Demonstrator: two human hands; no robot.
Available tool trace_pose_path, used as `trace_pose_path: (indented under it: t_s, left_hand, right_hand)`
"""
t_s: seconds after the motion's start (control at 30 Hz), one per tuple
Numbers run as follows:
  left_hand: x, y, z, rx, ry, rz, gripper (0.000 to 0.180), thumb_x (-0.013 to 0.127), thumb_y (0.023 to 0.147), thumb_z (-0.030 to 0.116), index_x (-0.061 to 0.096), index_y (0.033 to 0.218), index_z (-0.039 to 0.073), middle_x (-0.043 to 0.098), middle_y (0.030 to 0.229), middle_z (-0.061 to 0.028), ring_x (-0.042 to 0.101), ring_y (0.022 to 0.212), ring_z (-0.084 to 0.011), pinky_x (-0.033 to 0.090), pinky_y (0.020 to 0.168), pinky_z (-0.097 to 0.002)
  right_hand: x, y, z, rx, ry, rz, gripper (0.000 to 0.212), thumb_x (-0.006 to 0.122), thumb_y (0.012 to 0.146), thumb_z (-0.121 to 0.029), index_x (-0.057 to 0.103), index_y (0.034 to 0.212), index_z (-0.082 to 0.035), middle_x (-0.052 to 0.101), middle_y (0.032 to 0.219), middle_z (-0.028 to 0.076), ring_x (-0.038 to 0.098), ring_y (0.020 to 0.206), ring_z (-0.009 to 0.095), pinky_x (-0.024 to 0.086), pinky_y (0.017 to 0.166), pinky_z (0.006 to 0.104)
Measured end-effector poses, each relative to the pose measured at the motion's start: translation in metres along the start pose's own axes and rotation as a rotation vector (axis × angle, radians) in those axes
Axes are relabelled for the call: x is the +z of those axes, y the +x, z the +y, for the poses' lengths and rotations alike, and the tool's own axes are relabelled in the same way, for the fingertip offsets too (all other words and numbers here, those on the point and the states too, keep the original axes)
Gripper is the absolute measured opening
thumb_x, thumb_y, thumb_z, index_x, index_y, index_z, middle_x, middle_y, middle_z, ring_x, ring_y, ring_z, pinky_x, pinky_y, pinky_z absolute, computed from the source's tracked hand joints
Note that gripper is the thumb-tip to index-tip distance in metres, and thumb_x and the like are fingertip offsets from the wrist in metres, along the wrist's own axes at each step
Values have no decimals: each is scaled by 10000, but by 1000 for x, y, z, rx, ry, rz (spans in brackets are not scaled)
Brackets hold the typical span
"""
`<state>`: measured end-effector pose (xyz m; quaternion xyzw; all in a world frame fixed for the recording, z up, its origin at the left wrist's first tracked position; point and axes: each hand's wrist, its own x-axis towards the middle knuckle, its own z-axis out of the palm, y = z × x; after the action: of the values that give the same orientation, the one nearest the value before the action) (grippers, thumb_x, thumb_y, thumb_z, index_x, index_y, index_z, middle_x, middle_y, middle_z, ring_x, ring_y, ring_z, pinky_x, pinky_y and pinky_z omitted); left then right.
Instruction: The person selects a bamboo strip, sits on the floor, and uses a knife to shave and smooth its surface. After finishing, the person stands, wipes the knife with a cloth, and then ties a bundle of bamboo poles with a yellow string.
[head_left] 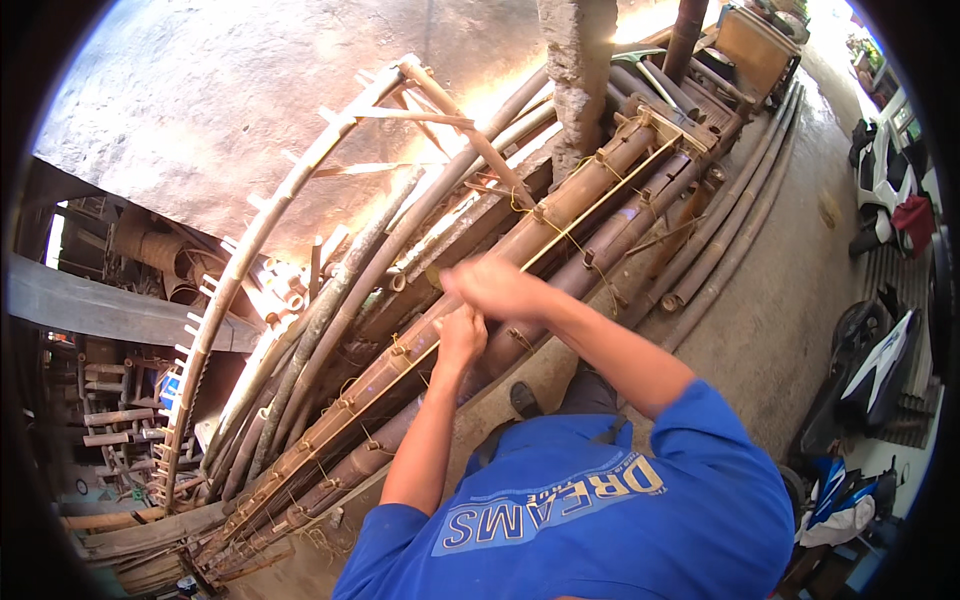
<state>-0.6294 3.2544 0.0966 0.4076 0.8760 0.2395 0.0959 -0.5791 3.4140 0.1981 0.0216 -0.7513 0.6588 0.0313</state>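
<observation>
Two long brown bamboo poles lie side by side across the middle, running from lower left to upper right: the farther bamboo pole (pixel 575 203) and the nearer bamboo pole (pixel 610 250). Small pegs and thin yellowish ties sit at intervals along them, and a thin pale strip (pixel 600 203) runs lengthwise between them. My left hand (pixel 462 335) is closed in a fist over the farther pole; what it grips is hidden. Just above it, close to the left, my right hand (pixel 497 288) is smeared by motion, and its fingers cannot be made out.
A curved bamboo frame with pegs (pixel 270 205) rises at the left. More bent poles (pixel 390 240) lie beyond the work. A rough post (pixel 577 90) stands at the back. Loose poles (pixel 735 215) lie on the concrete floor to the right, and motorcycles (pixel 870 370) stand farther right.
</observation>
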Motion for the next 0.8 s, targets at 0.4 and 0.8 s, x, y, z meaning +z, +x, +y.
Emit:
trace_pose_path:
  t_s: [0.4, 0.8]
  left_hand:
    - [-59, 109, 24, -282, -497, 323, 294, 547, 1055, 244, 754, 1104, 41, 769, 868, -136, 732, 822, -210, 557, 770, -369]
    - [8, 141, -59, -64, 45, 443, 306, 467, 1063, 287, 678, 1075, 66, 706, 966, -298, 679, 926, -508, 517, 813, -614]
  right_hand:
    - [30, -129, 78, -236, -585, -158, 409, 603, 970, -313, 686, 673, -44, 657, 650, 191, 682, 773, 389, 515, 912, 463]
    - [76, -124, 74, -152, -870, -28, 370, 621, 952, -282, 671, 658, -62, 644, 605, 151, 658, 640, 360, 511, 861, 437]
